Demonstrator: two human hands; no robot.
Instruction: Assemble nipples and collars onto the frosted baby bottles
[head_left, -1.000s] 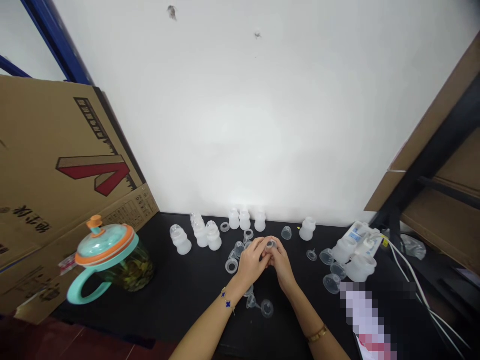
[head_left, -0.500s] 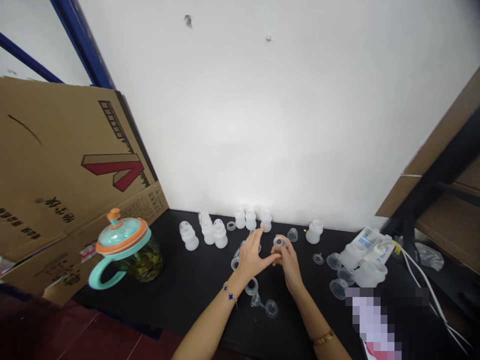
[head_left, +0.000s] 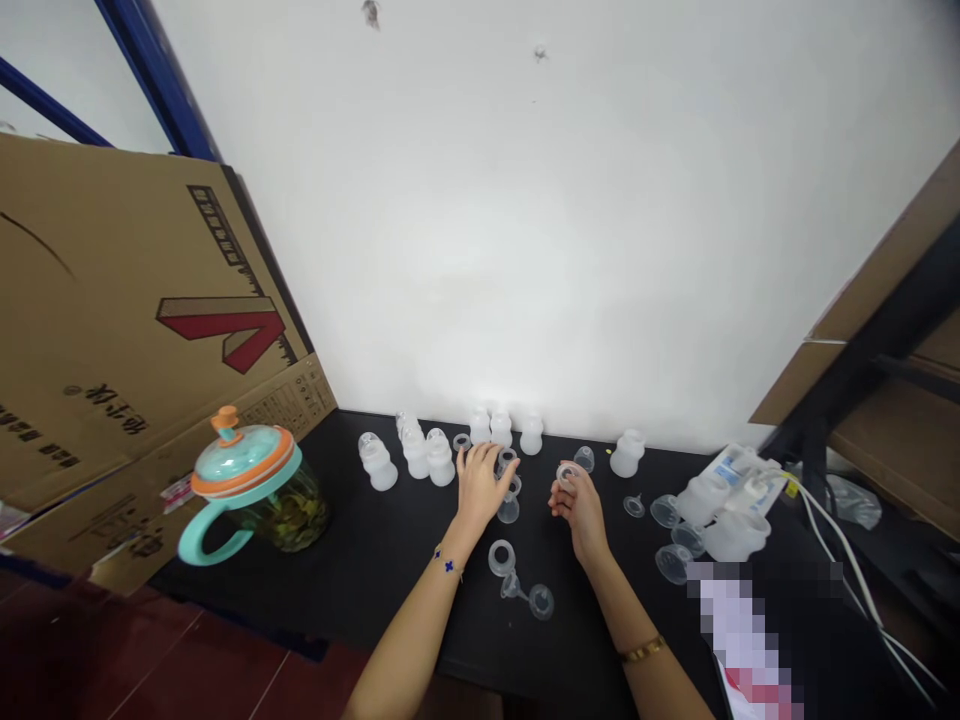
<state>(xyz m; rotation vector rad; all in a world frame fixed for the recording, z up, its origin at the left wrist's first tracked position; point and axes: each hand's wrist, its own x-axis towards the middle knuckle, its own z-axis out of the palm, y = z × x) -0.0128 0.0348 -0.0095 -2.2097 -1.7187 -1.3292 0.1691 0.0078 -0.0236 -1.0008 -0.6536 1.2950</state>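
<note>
My right hand [head_left: 583, 515] is closed around a translucent bottle collar ring [head_left: 568, 474], raised over the black table with the ring's opening facing up. My left hand [head_left: 478, 488] reaches palm down, its fingers apart and bent, just left of a small group of clear rings and caps [head_left: 509, 486]. Whether a fingertip touches one of them I cannot tell. Nearer to me lie another collar ring [head_left: 502, 558] and clear nipples [head_left: 541, 601]. Behind my left hand stand several white, waisted bottles [head_left: 501, 430]. More bottles with clear caps [head_left: 416, 455] are grouped at left.
A teal-handled glass jug [head_left: 289, 505] with an orange-rimmed lid stands left, beside a large cardboard box [head_left: 112, 330]. At right are an open bottle [head_left: 628, 454], clear cap [head_left: 584, 459], nipple [head_left: 634, 506], more bottles and cups [head_left: 739, 536], and white cables [head_left: 847, 560]. A white wall closes the back.
My left hand has moved left and away from my right hand, opening a gap between them and uncovering the clear parts. The ring stays in my right hand, which has shifted slightly right.
</note>
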